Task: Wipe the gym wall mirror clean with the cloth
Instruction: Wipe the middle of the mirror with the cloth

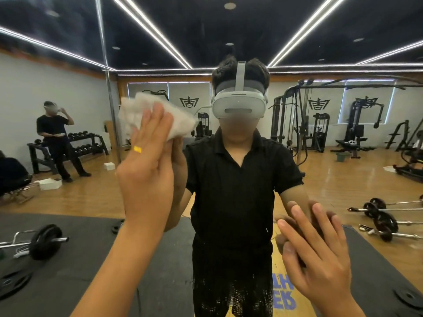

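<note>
Broadly, the frame is filled by the mirror (pixel 332 170). Left of centre the left hand (pixel 146 170) is laid flat, fingers straight; lower right, the right hand (pixel 320 255) is spread, empty. The cloth (pixel 137 108) is pinned under the left fingertips, upper left.

Dumbbell rack (pixel 84 143) left, cable machine (pixel 295 120) right — a barbell (pixel 45 241) lies on the black mat (pixel 80 259).

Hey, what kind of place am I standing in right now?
Most likely a gym: the wall mirror reflects a dumbbell rack, a cable machine and plate-loaded barbells.
</note>
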Action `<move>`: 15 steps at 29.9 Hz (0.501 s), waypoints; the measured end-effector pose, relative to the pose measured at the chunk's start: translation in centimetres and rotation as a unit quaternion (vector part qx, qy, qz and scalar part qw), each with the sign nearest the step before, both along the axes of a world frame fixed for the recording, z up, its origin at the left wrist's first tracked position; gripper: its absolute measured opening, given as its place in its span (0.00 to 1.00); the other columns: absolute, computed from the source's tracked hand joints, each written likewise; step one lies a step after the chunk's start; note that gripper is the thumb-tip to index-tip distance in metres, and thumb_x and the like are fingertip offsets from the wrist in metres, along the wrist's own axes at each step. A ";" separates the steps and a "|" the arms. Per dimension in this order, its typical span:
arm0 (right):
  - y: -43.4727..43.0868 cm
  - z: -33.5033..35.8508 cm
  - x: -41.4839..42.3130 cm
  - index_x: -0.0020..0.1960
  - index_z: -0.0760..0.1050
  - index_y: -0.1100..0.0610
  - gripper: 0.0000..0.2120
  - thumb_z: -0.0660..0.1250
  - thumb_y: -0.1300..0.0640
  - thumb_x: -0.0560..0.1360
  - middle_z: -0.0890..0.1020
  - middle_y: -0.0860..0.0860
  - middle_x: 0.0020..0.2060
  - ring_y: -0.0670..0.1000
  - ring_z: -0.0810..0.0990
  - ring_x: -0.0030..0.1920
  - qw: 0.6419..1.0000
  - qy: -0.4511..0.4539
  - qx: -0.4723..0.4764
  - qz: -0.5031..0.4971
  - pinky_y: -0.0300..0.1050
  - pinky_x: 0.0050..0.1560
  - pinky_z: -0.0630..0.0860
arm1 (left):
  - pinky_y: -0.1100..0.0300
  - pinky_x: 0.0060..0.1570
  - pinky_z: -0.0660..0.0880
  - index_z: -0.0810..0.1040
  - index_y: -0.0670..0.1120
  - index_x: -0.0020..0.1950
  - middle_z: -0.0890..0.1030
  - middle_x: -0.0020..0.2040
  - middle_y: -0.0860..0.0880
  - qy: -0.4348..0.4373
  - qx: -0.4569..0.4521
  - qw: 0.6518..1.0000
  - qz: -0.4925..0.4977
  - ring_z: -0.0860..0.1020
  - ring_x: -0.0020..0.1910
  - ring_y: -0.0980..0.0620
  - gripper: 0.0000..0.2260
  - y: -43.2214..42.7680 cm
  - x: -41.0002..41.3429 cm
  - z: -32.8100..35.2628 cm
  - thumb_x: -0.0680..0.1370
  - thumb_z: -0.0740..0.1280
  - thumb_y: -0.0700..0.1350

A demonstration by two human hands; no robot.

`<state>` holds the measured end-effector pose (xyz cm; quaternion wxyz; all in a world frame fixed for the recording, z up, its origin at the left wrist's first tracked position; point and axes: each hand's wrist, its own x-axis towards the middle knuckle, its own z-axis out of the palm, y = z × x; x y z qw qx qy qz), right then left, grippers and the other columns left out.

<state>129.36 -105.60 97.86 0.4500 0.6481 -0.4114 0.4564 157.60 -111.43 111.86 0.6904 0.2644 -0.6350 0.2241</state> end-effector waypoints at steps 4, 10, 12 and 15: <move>0.0 0.1 0.0 0.69 0.77 0.54 0.18 0.62 0.57 0.79 0.77 0.59 0.69 0.59 0.62 0.80 1.000 0.007 -0.009 0.000 0.62 0.80 0.56 | 0.38 0.69 0.73 0.75 0.35 0.71 0.73 0.73 0.37 -0.020 0.058 0.998 -0.002 0.73 0.73 0.37 0.20 0.6 0.1 -7.1 0.79 0.69 0.28; 0.0 0.1 -0.1 0.72 0.73 0.53 0.20 0.62 0.57 0.80 0.76 0.60 0.69 0.60 0.63 0.80 1.000 0.004 -0.016 -0.005 0.64 0.78 0.58 | 0.33 0.70 0.70 0.74 0.36 0.71 0.72 0.73 0.40 -0.007 0.020 0.999 -0.026 0.68 0.76 0.37 0.16 -0.1 -1.0 -4.0 0.83 0.66 0.33; 0.0 0.0 -0.1 0.72 0.72 0.53 0.20 0.62 0.57 0.80 0.76 0.60 0.70 0.60 0.62 0.80 1.000 0.002 -0.013 -0.010 0.64 0.78 0.58 | 0.33 0.72 0.68 0.74 0.37 0.72 0.71 0.74 0.42 0.007 0.018 0.999 -0.040 0.67 0.77 0.37 0.17 0.2 -1.9 -2.9 0.83 0.65 0.34; 0.0 0.0 0.0 0.72 0.72 0.53 0.20 0.62 0.58 0.80 0.76 0.60 0.70 0.60 0.62 0.80 1.000 0.001 -0.013 -0.009 0.64 0.79 0.57 | 0.34 0.72 0.68 0.72 0.37 0.73 0.71 0.75 0.41 0.010 0.035 0.997 -0.062 0.67 0.77 0.38 0.19 0.6 -2.5 -4.2 0.82 0.66 0.31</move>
